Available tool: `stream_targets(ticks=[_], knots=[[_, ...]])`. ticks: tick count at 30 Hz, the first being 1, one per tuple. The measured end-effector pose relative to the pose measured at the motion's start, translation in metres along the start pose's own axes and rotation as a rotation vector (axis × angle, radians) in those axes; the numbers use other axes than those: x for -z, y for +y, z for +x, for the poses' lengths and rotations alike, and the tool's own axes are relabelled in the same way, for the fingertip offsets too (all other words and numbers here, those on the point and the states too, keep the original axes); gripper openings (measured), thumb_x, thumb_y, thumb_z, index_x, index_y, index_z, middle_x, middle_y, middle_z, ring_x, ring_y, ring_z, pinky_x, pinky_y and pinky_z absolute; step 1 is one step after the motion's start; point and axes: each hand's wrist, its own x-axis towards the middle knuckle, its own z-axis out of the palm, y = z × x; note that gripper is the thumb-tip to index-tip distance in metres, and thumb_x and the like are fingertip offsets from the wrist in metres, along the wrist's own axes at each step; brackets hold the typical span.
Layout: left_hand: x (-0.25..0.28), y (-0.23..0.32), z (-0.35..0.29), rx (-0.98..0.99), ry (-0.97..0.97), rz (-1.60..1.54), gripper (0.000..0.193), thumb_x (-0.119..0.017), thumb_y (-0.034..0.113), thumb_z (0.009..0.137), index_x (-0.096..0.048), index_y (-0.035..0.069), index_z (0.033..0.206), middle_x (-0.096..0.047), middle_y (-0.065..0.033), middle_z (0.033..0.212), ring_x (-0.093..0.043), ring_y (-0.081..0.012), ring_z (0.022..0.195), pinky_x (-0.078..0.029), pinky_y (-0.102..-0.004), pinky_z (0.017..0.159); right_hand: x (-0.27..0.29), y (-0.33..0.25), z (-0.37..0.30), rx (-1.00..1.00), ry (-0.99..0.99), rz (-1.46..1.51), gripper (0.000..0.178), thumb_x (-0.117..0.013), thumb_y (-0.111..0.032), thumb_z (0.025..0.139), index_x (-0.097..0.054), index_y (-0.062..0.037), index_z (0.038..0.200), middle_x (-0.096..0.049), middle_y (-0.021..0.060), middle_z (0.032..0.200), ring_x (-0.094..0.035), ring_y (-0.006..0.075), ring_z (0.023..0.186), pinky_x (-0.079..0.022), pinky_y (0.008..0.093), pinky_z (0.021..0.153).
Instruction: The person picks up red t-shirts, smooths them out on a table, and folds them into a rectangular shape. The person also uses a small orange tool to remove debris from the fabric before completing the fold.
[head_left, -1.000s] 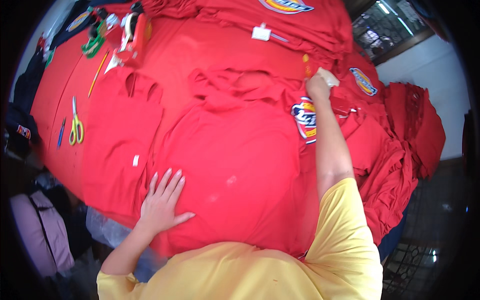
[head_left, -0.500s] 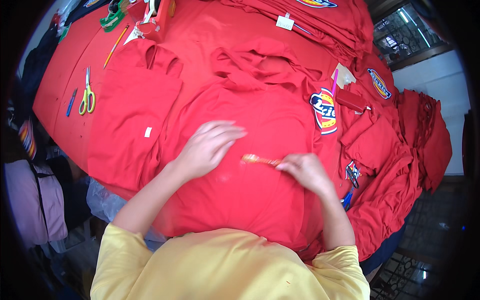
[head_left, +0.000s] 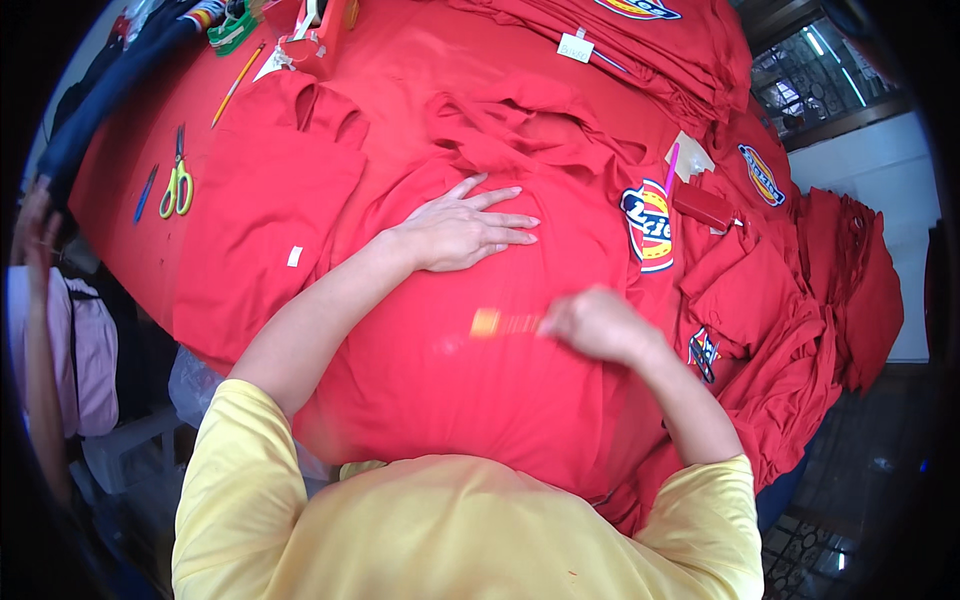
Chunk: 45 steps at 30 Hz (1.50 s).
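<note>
My left hand [head_left: 462,231] lies flat on a red garment [head_left: 440,390] spread in front of me, its fingers apart. Closed around the handle of a small orange brush [head_left: 486,323], my right hand [head_left: 598,325] is over the cloth to the right. The brush's yellow-orange head points left and is close to the fabric; motion blur hides its detail and whether it touches. A multicoloured logo patch [head_left: 648,226] shows on the garment's right side. Another folded red garment [head_left: 265,190] with a small white tag lies to the left.
Yellow-handled scissors [head_left: 178,185], a blue pen [head_left: 145,193] and a pencil [head_left: 238,84] lie left. A red tape dispenser [head_left: 315,45] stands at the back. Red garment piles [head_left: 680,60] fill the far right. At the left edge, another person's hand [head_left: 38,220] is beside a dark garment [head_left: 110,90].
My left hand has moved forward and right and now presses flat. My right hand has shifted slightly with the brush. Another person's arm and a dark garment have appeared at the left.
</note>
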Motion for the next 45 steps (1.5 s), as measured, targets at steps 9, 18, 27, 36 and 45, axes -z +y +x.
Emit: stream_targets(ticks=[9, 18, 27, 36, 45], knots=[[-0.001, 0.004, -0.002, 0.001, 0.015, 0.029, 0.042, -0.049, 0.026, 0.1, -0.05, 0.029, 0.142, -0.038, 0.0097, 0.154, -0.022, -0.0219, 0.148, -0.013, -0.0537, 0.122, -0.034, -0.032, -0.024, 0.204, 0.05, -0.04, 0.034, -0.06, -0.034, 0.094, -0.066, -0.0068, 0.075, -0.065, 0.0157, 0.069, -0.065, 0.0362, 0.064, -0.053, 0.0451, 0.059], [-0.003, 0.003, -0.002, 0.007, 0.04, 0.108, 0.041, -0.045, 0.028, 0.102, -0.05, 0.027, 0.142, -0.038, 0.0091, 0.154, -0.021, -0.022, 0.148, -0.012, -0.0536, 0.122, -0.053, -0.045, -0.012, 0.052, 0.234, -0.132, 0.033, -0.06, -0.036, 0.093, -0.066, -0.0085, 0.075, -0.066, 0.0139, 0.07, -0.067, 0.0316, 0.063, -0.054, 0.0465, 0.056], [0.0, 0.005, -0.002, 0.021, 0.004, 0.109, 0.042, -0.045, 0.028, 0.102, -0.047, 0.027, 0.144, -0.036, 0.0094, 0.155, -0.02, -0.022, 0.149, -0.013, -0.0536, 0.122, -0.038, -0.04, 0.004, -0.194, 0.419, -0.106, 0.043, -0.059, -0.04, 0.093, -0.064, -0.0038, 0.071, -0.064, 0.0164, 0.063, -0.068, 0.0335, 0.065, -0.051, 0.0491, 0.055], [-0.003, 0.002, -0.001, 0.015, 0.013, 0.072, 0.042, -0.044, 0.026, 0.102, -0.047, 0.026, 0.144, -0.036, 0.0093, 0.155, -0.019, -0.0227, 0.149, -0.013, -0.0541, 0.122, -0.032, -0.023, -0.015, -0.263, 0.395, -0.033, 0.033, -0.057, -0.033, 0.095, -0.07, -0.0057, 0.082, -0.068, 0.0146, 0.077, -0.068, 0.033, 0.071, -0.054, 0.0441, 0.058], [-0.009, 0.023, -0.021, 0.037, 0.287, 0.231, 0.043, -0.06, 0.019, 0.09, -0.058, 0.015, 0.132, -0.048, -0.004, 0.145, -0.035, -0.0285, 0.141, -0.026, -0.052, 0.117, 0.036, 0.063, -0.021, -0.329, 0.766, 0.228, 0.024, -0.05, -0.01, 0.095, -0.069, 0.0013, 0.106, -0.07, 0.0176, 0.089, -0.069, 0.0274, 0.085, -0.052, 0.0365, 0.074]])
